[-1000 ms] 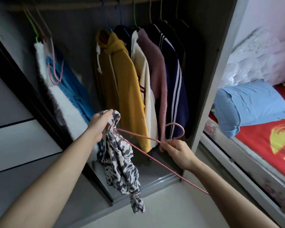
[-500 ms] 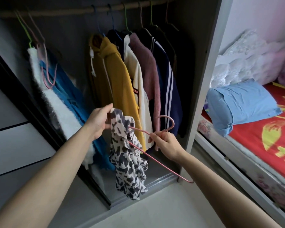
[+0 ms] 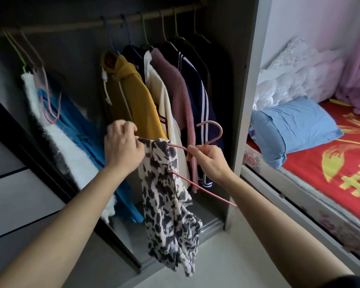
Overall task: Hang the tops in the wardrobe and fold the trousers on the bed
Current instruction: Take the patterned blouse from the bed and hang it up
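Wardrobe rail (image 3: 81, 26) with tops (image 3: 133, 94) on hangers (image 3: 146, 37); red bed (image 3: 320, 163) with blue pillow (image 3: 295, 127) and perhaps white bedding (image 3: 289, 80).

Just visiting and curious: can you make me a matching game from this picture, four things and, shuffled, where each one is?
Things: 1 yellow hoodie; 2 blue pillow; 3 pink hanger; 4 spotted top.
Places: A lying on the bed; B gripped by the right hand; C hanging from the wardrobe rail; D pinched by the left hand.
Pairs: 1-C, 2-A, 3-B, 4-D.
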A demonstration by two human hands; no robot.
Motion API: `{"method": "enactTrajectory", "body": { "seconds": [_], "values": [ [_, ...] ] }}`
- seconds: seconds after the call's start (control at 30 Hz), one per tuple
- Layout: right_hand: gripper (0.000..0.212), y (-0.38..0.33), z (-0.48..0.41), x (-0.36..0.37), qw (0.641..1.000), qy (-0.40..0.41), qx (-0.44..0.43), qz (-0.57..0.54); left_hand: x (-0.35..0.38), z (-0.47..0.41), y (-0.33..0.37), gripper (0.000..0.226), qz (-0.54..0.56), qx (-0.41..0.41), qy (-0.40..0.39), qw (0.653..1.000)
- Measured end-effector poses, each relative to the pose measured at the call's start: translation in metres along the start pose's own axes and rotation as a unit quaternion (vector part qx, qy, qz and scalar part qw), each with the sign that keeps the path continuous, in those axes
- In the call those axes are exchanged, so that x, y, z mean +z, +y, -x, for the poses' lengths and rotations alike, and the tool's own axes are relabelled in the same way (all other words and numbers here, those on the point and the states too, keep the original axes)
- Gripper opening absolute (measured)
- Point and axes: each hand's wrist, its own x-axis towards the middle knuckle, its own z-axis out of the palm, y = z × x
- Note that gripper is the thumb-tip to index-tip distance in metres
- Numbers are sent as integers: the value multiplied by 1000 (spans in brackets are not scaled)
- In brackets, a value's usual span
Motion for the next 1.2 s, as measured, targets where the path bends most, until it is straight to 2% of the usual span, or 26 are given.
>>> {"method": "enactTrajectory", "body": {
  "seconds": [0.03, 0.1, 0.17, 0.2, 0.27, 0.37, 0.43, 0.5, 0.53, 0.6, 0.67, 0.7, 0.77, 0.83, 0.9, 0.97, 1.03, 1.1, 1.17, 1.2],
  "values": [
    [40, -3, -2, -2, 1000, -3, -13, 11, 0, -2, -1, 34, -16, 65, -6, 998],
    [40, -7, -7, -5, 999, -4, -37, 31, -2, -7, 6, 46, -22, 162, -85, 983],
    [42, -9, -13, -8, 998, 8, -49, 48, -5, -9, 15, 34, -9, 181, -162, 970],
    [43, -10, -15, -9, 996, 18, -54, 66, -5, -8, 18, 28, 10, 175, -174, 969],
    [43, -6, -18, -9, 983, 69, -78, 151, -2, -8, 20, 23, 39, 164, -163, 972],
    [50, 13, -11, -7, 913, 226, -144, 308, 5, -11, 17, 21, 41, 157, -106, 981],
    [45, 30, 2, -6, 887, 312, -171, 295, 5, -12, 16, 19, 48, 144, -77, 985],
    [28, 52, 22, 0, 895, 336, -163, 243, 4, -12, 15, 16, 68, 137, -48, 987],
    [27, 63, 33, 6, 910, 317, -132, 230, 3, -12, 16, 15, 81, 134, -35, 987],
    [34, 83, 46, 21, 946, 224, -25, 232, 1, -13, 18, 14, 105, 126, -14, 986],
    [33, 99, 47, 35, 961, 107, 100, 234, -2, -14, 21, 15, 123, 121, 2, 985],
    [40, 103, 44, 40, 963, 55, 147, 217, -3, -15, 22, 16, 131, 120, 11, 984],
    [63, 106, 33, 50, 967, -15, 192, 165, -6, -12, 26, 21, 149, 116, 26, 982],
    [78, 105, 21, 57, 970, -48, 216, 99, -10, -9, 30, 24, 163, 120, 35, 979],
    [91, 106, 10, 64, 962, -100, 253, 18, -12, -4, 34, 25, 175, 136, 40, 974],
    [95, 111, 4, 70, 945, -175, 276, 22, -15, 0, 35, 26, 189, 145, 44, 970],
    [89, 122, 3, 80, 923, -240, 288, 83, -16, 4, 36, 29, 194, 145, 53, 969],
    [64, 134, 8, 91, 911, -262, 276, 159, -16, 8, 35, 32, 192, 143, 64, 969],
    [33, 145, 14, 96, 920, -220, 253, 204, -14, 9, 32, 35, 192, 133, 77, 969],
    [24, 147, 17, 92, 926, -188, 256, 202, -12, 10, 28, 36, 190, 123, 83, 971]
  ]
}}
